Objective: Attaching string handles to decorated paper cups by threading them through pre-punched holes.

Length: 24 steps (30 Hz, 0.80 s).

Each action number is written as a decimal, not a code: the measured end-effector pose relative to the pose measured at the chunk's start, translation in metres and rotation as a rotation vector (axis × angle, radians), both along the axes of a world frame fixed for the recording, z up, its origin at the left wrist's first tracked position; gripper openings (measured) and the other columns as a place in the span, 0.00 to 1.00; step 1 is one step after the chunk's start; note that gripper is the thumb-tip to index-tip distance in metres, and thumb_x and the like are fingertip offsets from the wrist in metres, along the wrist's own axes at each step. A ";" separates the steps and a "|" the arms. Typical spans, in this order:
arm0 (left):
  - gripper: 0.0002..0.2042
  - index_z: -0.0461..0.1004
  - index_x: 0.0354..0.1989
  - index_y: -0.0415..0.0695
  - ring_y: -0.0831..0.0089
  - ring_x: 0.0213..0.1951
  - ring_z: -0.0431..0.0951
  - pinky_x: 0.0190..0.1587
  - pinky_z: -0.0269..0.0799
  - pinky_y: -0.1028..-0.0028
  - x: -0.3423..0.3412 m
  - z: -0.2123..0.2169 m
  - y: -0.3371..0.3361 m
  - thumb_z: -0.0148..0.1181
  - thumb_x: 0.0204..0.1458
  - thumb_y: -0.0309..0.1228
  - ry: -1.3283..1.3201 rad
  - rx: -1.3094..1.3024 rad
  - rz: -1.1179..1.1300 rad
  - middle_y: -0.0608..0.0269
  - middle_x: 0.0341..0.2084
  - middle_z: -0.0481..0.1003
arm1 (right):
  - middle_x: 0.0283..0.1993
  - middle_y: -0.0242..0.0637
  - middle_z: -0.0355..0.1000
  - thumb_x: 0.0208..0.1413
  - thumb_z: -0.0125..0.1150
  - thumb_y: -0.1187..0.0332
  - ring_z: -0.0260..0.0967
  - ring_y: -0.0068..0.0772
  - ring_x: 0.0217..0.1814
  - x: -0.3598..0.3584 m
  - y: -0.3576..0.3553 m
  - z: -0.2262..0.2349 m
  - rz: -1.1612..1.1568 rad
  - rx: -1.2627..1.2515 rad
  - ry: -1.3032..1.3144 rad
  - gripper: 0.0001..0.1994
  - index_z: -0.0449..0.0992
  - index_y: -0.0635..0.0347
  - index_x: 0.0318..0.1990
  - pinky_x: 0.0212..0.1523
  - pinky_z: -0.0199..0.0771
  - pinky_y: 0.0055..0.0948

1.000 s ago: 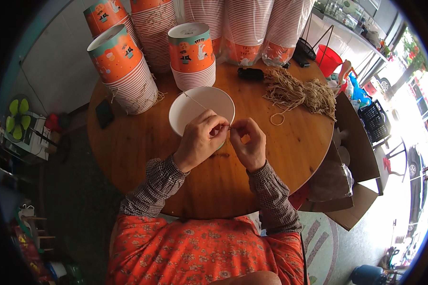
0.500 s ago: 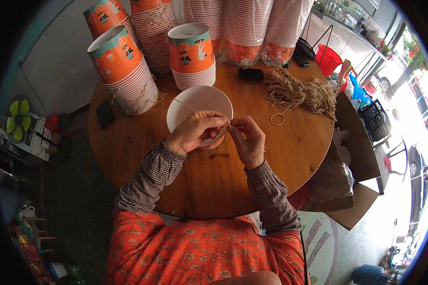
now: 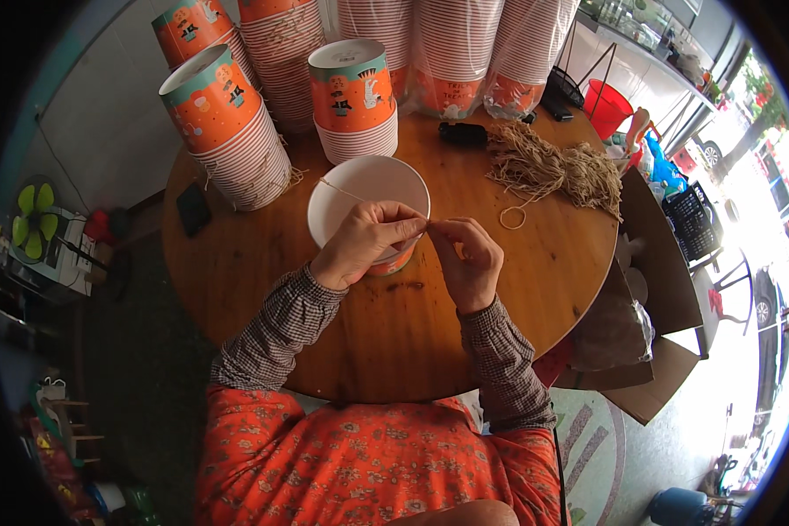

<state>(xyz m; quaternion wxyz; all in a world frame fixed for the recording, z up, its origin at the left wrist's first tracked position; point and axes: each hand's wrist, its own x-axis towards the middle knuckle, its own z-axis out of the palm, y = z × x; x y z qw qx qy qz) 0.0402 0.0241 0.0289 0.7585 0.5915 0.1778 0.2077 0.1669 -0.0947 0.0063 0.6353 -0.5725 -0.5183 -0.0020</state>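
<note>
Twine (image 3: 346,190), a thin tan strand, is pinched between the fingertips of both hands at the near rim of a white paper bucket (image 3: 368,188) and runs from there across the bucket's open mouth to its far-left edge. The left hand (image 3: 366,241) is curled over the bucket's near rim, its thumb and forefinger closed on the strand. The right hand (image 3: 469,259) sits just beside it, fingers bunched and gripping the same strand's end. The bucket is round, smooth and white inside, with an orange printed band showing beneath the left hand; it stands near the middle of a round wooden table (image 3: 394,333) with a glossy brown grain.

A loose loop of twine (image 3: 512,216) lies just right of the hands, and a shaggy bundle of tan twine (image 3: 548,167) is heaped farther right. Far of the bucket, a nested stack of orange-and-white printed buckets (image 3: 355,101) stands upright, and a taller, tilted stack (image 3: 228,127) is at the far left. Striped bucket stacks wrapped in clear plastic (image 3: 465,53) line the table's far edge. A small black object (image 3: 193,209) lies at the left.
</note>
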 end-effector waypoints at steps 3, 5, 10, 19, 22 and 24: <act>0.08 0.78 0.37 0.35 0.87 0.28 0.72 0.32 0.68 0.86 -0.001 0.004 -0.003 0.60 0.57 0.28 0.069 0.156 0.032 0.69 0.25 0.76 | 0.33 0.35 0.76 0.52 0.62 0.79 0.73 0.25 0.32 0.003 -0.002 -0.002 0.058 -0.072 0.128 0.04 0.79 0.63 0.36 0.35 0.74 0.21; 0.08 0.78 0.37 0.35 0.86 0.29 0.74 0.34 0.71 0.84 0.001 0.003 -0.004 0.60 0.56 0.28 0.037 0.243 0.034 0.68 0.26 0.77 | 0.33 0.34 0.77 0.53 0.61 0.79 0.73 0.22 0.33 0.005 0.000 -0.007 0.114 -0.107 0.251 0.04 0.78 0.64 0.36 0.36 0.73 0.20; 0.07 0.78 0.36 0.35 0.85 0.29 0.75 0.33 0.72 0.83 0.003 -0.001 -0.006 0.59 0.56 0.27 0.038 0.479 0.089 0.67 0.26 0.78 | 0.34 0.30 0.76 0.57 0.60 0.76 0.71 0.17 0.35 0.009 0.002 -0.011 0.320 -0.054 0.604 0.04 0.76 0.66 0.38 0.36 0.73 0.18; 0.06 0.77 0.34 0.36 0.89 0.23 0.72 0.26 0.68 0.84 0.004 -0.005 -0.006 0.60 0.55 0.27 0.060 0.624 0.124 0.70 0.19 0.76 | 0.35 0.31 0.75 0.58 0.59 0.76 0.70 0.16 0.34 0.010 0.001 -0.012 0.347 -0.063 0.653 0.03 0.75 0.66 0.37 0.35 0.72 0.18; 0.06 0.78 0.34 0.36 0.89 0.21 0.70 0.24 0.66 0.83 0.005 -0.006 -0.009 0.60 0.55 0.27 0.066 0.643 0.125 0.70 0.17 0.75 | 0.35 0.30 0.74 0.58 0.59 0.75 0.70 0.17 0.34 0.010 0.000 -0.014 0.339 -0.049 0.669 0.04 0.75 0.66 0.37 0.35 0.73 0.19; 0.05 0.78 0.33 0.37 0.89 0.21 0.69 0.23 0.65 0.83 0.005 -0.006 -0.010 0.60 0.55 0.27 0.052 0.631 0.139 0.70 0.16 0.75 | 0.34 0.31 0.74 0.58 0.59 0.75 0.70 0.17 0.34 0.013 0.000 -0.014 0.319 -0.046 0.688 0.04 0.75 0.66 0.37 0.35 0.73 0.19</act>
